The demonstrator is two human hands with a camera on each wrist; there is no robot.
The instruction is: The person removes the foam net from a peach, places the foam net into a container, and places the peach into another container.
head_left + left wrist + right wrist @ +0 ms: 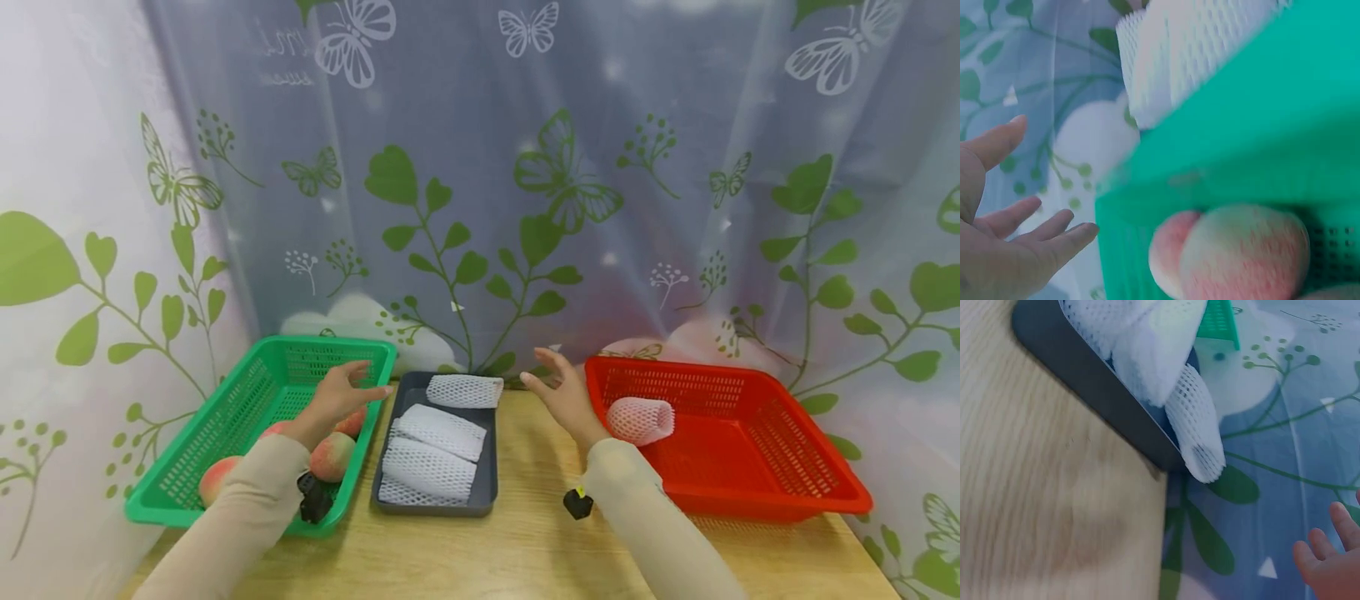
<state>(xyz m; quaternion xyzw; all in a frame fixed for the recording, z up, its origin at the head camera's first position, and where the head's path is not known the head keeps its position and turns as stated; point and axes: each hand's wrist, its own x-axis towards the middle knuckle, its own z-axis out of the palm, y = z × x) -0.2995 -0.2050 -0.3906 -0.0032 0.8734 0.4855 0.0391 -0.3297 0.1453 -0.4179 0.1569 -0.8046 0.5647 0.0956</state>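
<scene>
My left hand (pixel 335 406) hovers over the right side of the green basket (pixel 258 367), fingers spread and holding nothing. Several peaches (pixel 332 457) lie in that basket below the hand and forearm, which hide part of them. My right hand (pixel 561 395) is raised between the grey tray (pixel 491 467) and the red basket (pixel 780 500), its fingers loosely bent around nothing. Several white foam net sleeves (pixel 431 468) lie in the tray; one foam net sleeve (pixel 464 391) rests across its far end. In the left wrist view, a peach (pixel 1244 253) sits beside the basket wall.
Inside the red basket, at its left, lies a net-sleeved peach-coloured fruit (pixel 637 420). The wooden table (pixel 540 533) shows between the tray and the red basket. A printed curtain (pixel 480 208) hangs directly behind the containers.
</scene>
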